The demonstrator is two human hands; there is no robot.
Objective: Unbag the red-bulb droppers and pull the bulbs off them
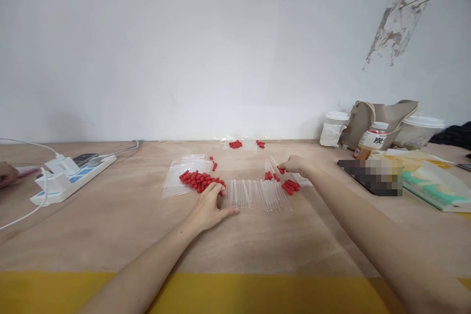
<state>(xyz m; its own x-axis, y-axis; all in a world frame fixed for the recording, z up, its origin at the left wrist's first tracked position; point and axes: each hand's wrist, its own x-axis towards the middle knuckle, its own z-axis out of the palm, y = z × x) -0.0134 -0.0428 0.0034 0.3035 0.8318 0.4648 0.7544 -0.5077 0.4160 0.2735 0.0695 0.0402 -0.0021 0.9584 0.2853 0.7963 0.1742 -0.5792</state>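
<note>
My left hand [210, 206] rests on the table at the left end of a row of thin clear tubes [253, 195], thumb and fingers apart. Right behind its fingers lies a heap of red rubber bulbs [200, 180], partly on clear plastic bags [172, 179]. Beyond the row's right end, my right hand [294, 164] pinches the red bulb end of a dropper [281, 170], whose pale tube points away to the back left. Beside it lie several droppers with red bulbs [270, 175]. A smaller group of red bulbs [290, 186] sits just in front.
More red bulbs [235, 143] lie on clear plastic near the wall. At left are a white power strip [73, 179] and another person's hand [7, 174]. A dark phone [364, 176], a bottle [371, 141], cups [334, 127] and a bag [390, 113] stand at right.
</note>
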